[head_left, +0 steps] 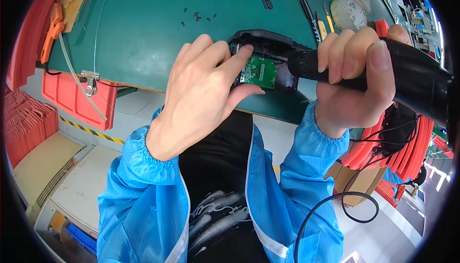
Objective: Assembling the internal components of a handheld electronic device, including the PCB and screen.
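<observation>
In the head view, at frame centre, the left hand [203,88] pinches and steadies an opened black device [268,57] with its green circuit board [259,71] exposed on the green mat [139,33]. The right hand [352,78], at right, grips a black electric screwdriver [383,69], apparently driving or removing a screw. Next comes keeping the bit seated squarely. The tip and the screw are hidden.

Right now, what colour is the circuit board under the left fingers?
Green, set in a black housing; the circuit board shows best in the head view.
</observation>
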Demonstrator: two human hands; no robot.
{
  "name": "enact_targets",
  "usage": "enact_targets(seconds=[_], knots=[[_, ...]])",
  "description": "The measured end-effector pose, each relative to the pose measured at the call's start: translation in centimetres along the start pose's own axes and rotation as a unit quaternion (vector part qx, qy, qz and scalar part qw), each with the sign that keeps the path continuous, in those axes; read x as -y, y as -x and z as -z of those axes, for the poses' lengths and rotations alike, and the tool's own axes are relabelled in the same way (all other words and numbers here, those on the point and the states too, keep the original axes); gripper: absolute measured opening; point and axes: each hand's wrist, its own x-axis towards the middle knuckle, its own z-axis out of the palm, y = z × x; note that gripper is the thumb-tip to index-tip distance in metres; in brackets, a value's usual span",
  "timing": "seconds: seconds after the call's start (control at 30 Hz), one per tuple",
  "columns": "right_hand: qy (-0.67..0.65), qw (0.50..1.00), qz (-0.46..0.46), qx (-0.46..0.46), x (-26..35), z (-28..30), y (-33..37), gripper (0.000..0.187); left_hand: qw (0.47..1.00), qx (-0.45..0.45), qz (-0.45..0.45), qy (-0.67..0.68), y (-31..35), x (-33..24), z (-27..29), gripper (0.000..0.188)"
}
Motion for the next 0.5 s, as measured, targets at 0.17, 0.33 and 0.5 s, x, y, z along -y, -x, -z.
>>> enact_targets(seconds=[0.17, 0.33, 0.5], knots=[[0.005, 1.0, 0.011, -0.003, -0.07, 0.1, 0.05, 0.034, 1.0, 0.002, -0.003, -0.005, 0.0, 0.0, -0.07, 0.057], [0.024, 1.0, 0.009, 0.007, -0.03, 0.12, -0.04, 0.035, 1.0, -0.009, -0.006, -0.006, 0.1, 0.02, -0.21, 0.056], [0.019, 1.0, 0.011, 0.007, -0.06, -0.01, -0.03, 0.035, 1.0, -0.005, -0.005, -0.012, 0.11, -0.06, -0.14, 0.056]])
